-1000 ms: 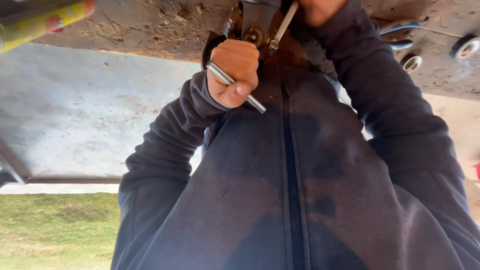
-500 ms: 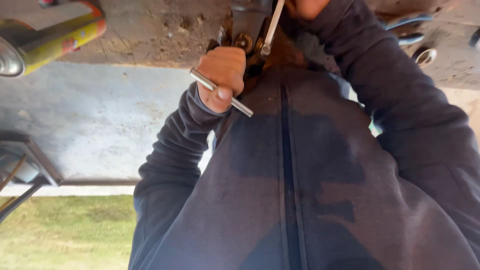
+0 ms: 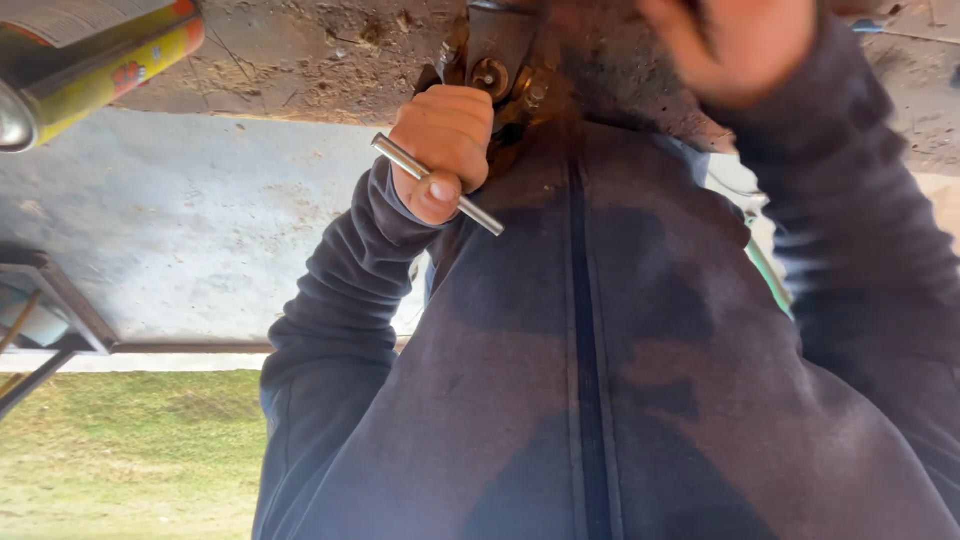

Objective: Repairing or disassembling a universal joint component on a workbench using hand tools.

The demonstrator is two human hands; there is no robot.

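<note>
Metal rod (image 3: 437, 184), thin, round and shiny, is what our left hand (image 3: 443, 150) holds: the fingers are clenched tight around its middle, the thumb lies over it, and both ends stick out of the fist, one toward the upper left and one toward the lower right. We see the rod slanted, in front of the chest of our dark zipped sweatshirt (image 3: 600, 380), a little left of the zipper. Just above and to the right of this fist there is a dark metal part with a round bolt head (image 3: 498, 62), dirty and rusty; the knuckles are right next to it, but we cannot tell whether they touch it. Our right hand (image 3: 735, 45) is at the top edge of the view, strongly blurred, so we cannot tell if its fingers are clenched or loose, or if they hold anything. In the upper left corner we see a cylinder-shaped spray can (image 3: 85, 65), lying slanted, with a yellow body, a red band near one end and a silver rounded end toward the left edge; its label is too blurred to read. Below lie a grey concrete slab (image 3: 200, 230) and green grass (image 3: 120, 450).
</note>
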